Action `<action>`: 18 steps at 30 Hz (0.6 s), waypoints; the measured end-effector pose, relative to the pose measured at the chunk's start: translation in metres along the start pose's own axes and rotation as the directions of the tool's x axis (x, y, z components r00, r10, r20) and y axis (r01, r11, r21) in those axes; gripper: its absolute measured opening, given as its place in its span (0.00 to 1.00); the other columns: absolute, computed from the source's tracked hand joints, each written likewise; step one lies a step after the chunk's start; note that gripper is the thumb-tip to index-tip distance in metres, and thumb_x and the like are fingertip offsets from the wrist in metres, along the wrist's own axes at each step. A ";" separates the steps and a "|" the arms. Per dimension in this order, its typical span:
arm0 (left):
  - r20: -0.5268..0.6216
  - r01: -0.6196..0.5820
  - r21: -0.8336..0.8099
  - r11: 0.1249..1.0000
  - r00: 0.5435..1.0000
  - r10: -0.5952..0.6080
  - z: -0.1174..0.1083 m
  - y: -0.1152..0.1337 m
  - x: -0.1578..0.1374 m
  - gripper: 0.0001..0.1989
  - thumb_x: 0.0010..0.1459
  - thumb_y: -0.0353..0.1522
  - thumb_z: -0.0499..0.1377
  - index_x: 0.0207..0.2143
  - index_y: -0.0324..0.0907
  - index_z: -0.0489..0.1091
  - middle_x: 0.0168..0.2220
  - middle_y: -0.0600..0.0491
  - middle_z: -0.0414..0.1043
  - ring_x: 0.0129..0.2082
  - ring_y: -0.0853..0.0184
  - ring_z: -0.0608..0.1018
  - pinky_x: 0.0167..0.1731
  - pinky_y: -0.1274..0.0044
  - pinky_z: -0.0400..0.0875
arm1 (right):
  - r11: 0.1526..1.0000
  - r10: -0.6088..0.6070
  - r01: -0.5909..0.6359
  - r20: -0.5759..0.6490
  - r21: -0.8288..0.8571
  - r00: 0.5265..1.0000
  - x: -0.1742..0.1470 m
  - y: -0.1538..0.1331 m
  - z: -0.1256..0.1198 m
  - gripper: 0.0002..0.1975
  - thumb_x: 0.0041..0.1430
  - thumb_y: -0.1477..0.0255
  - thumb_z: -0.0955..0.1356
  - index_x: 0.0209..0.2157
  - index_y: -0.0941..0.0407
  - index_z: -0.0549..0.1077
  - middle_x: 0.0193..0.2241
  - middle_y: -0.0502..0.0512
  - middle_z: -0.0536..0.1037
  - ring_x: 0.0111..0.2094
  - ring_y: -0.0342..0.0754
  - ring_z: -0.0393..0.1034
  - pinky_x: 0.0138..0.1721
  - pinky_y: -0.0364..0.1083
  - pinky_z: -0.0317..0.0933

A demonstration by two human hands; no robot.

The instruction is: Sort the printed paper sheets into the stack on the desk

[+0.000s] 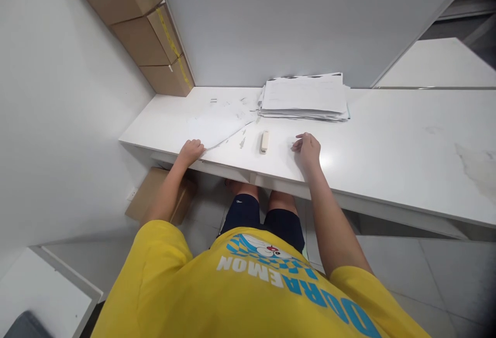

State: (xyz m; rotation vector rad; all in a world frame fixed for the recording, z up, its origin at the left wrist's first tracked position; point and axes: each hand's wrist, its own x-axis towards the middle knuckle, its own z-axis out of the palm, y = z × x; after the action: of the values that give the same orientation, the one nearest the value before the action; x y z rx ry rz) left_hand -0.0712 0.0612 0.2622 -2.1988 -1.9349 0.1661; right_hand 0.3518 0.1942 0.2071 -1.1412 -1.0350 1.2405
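Observation:
My left hand (190, 151) rests on the front edge of the white desk (387, 141), its fingers curled on the near corner of a loose sheet of white paper (217, 126). My right hand (308, 148) lies palm down on the desk with fingers slightly spread, holding nothing. A small cream stapler (264, 141) lies between the two hands, closer to the right one and untouched. A thick stack of papers (305, 97) sits farther back against the grey partition. Small scraps and staples (228, 104) are scattered near the loose sheet.
Cardboard boxes (147, 28) are stacked at the back left against the wall. Another flat box (155, 193) lies on the floor under the desk's left end. A grey partition (290, 17) closes the desk's rear. A second white surface (42, 291) is at the lower left.

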 end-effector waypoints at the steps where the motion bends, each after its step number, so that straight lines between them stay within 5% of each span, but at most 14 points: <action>1: 0.008 0.001 0.003 1.000 1.000 -0.001 0.001 -0.004 -0.002 0.17 0.69 0.37 0.46 0.33 0.42 0.70 0.39 0.37 0.71 0.43 0.52 0.73 0.42 0.63 0.63 | 1.000 0.004 -0.004 0.001 0.001 1.000 0.000 0.000 0.000 0.16 0.68 0.61 0.65 0.30 0.55 0.74 0.20 0.47 0.72 0.19 0.37 0.67 0.22 0.35 0.62; 5: 0.031 0.047 -0.075 0.996 0.999 -0.045 0.005 -0.017 -0.009 0.16 0.66 0.40 0.51 0.46 0.40 0.71 0.54 0.38 0.70 0.56 0.53 0.69 0.54 0.63 0.64 | 1.000 0.010 -0.010 -0.009 0.013 1.000 0.001 0.002 0.000 0.15 0.68 0.62 0.65 0.30 0.55 0.74 0.20 0.47 0.72 0.19 0.37 0.66 0.22 0.35 0.62; 9: 0.157 0.321 -0.184 0.929 0.943 -0.294 0.007 -0.032 -0.008 0.31 0.68 0.44 0.47 0.66 0.36 0.54 0.69 0.40 0.53 0.69 0.57 0.57 0.64 0.67 0.57 | 0.999 -0.027 0.027 0.001 -0.017 1.000 0.001 0.003 0.000 0.15 0.69 0.64 0.64 0.30 0.55 0.74 0.19 0.47 0.72 0.19 0.37 0.67 0.22 0.35 0.62; 14: 0.323 0.319 -0.159 0.934 0.911 -0.256 0.003 -0.043 -0.007 0.46 0.61 0.58 0.49 0.68 0.33 0.52 0.72 0.37 0.45 0.72 0.50 0.51 0.66 0.66 0.54 | 1.000 -0.003 0.003 -0.012 0.003 1.000 0.001 0.002 0.000 0.14 0.68 0.64 0.65 0.30 0.55 0.74 0.20 0.48 0.72 0.19 0.37 0.66 0.22 0.35 0.61; 18: 0.238 0.276 -0.126 0.953 0.941 -0.241 -0.004 -0.039 -0.011 0.35 0.65 0.53 0.47 0.62 0.37 0.61 0.68 0.41 0.58 0.68 0.54 0.60 0.64 0.66 0.57 | 1.000 -0.027 0.027 -0.013 -0.005 1.000 0.003 0.003 0.001 0.15 0.68 0.64 0.64 0.30 0.55 0.74 0.20 0.48 0.72 0.20 0.37 0.67 0.23 0.35 0.61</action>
State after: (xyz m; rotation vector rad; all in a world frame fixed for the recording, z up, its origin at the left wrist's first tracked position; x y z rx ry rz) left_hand -0.1092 0.0541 0.2739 -2.0645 -2.4158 0.2303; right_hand 0.3504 0.1972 0.2040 -1.1340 -1.0408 1.2091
